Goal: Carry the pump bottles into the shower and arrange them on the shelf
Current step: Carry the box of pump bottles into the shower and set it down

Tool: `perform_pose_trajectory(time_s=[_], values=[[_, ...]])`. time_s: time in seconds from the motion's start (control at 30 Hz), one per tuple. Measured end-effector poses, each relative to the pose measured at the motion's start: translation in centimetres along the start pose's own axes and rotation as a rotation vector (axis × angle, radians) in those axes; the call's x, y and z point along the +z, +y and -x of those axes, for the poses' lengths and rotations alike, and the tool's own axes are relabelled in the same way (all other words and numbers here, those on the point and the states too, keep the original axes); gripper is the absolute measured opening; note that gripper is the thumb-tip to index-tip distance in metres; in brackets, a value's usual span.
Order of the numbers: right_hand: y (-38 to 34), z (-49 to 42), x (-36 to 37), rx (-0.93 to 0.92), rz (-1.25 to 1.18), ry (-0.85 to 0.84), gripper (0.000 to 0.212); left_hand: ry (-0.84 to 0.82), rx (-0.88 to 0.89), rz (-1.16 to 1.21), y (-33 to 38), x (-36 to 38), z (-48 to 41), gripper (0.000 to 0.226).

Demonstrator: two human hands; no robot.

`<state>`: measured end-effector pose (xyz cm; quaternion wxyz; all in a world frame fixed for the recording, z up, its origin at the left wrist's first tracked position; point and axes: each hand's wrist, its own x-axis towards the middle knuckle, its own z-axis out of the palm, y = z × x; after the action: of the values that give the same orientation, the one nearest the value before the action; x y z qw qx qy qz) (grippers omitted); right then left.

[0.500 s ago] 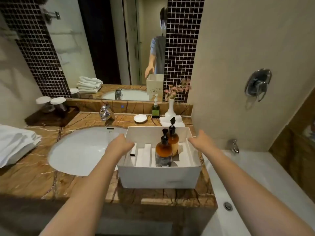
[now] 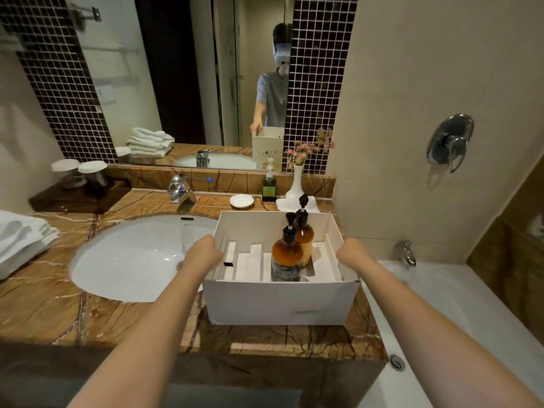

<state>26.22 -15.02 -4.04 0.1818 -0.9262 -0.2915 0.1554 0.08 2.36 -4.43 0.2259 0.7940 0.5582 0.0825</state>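
Now the left hand (image 2: 203, 254) and right hand (image 2: 351, 256) clasp opposite rims of the open white cardboard box (image 2: 279, 301) at the brown marble worktop's (image 2: 38, 313) right edge; inside stand two amber pump bottles (image 2: 287, 256).

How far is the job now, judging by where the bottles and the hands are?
Nothing looks done yet: both pump bottles stand inside the white box on the counter beside the sink. In hand: the left hand and right hand are at the box's two sides, as if to lift it. Left: carrying the bottles into the shower and arranging them on the shelf, which is not in view.
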Motion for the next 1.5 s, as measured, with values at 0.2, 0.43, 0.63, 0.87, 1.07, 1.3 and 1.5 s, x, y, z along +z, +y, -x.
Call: perform_pose_trajectory(time_s=[0.2, 0.43, 0.63, 0.87, 1.07, 1.3, 1.5], values=[[0.0, 0.8, -0.3, 0.008, -0.003, 0.018, 0.032, -0.001, 0.026, 0.002, 0.5, -0.6, 0.2, 0.006], [-0.6, 2.8, -2.1, 0.018, 0.0, -0.019, 0.03, 0.006, 0.052, -0.014, 1.4, -3.3, 1.3, 0.005], [-3.3, 4.6, -8.6, -0.005, -0.027, -0.015, 0.029, 0.029, 0.068, 0.017, 4.3, -9.6, 3.0, 0.009], [-7.9, 7.2, -21.1, -0.068, -0.026, 0.013, 0.031, 0.102, 0.128, 0.012, 10.8, -20.3, 5.6, 0.013], [-10.1, 9.2, -30.1, -0.097, -0.04, 0.047, 0.032, 0.169, 0.188, 0.021, 16.7, -27.7, 7.7, 0.005], [-8.0, 10.8, -36.0, -0.069, -0.067, 0.124, 0.034, 0.19, 0.24, 0.059, 21.7, -29.6, 9.0, 0.006], [-3.7, 12.3, -39.4, 0.016, -0.071, 0.171, 0.034, 0.102, 0.303, 0.077, 26.3, -27.8, 10.3, 0.007]])
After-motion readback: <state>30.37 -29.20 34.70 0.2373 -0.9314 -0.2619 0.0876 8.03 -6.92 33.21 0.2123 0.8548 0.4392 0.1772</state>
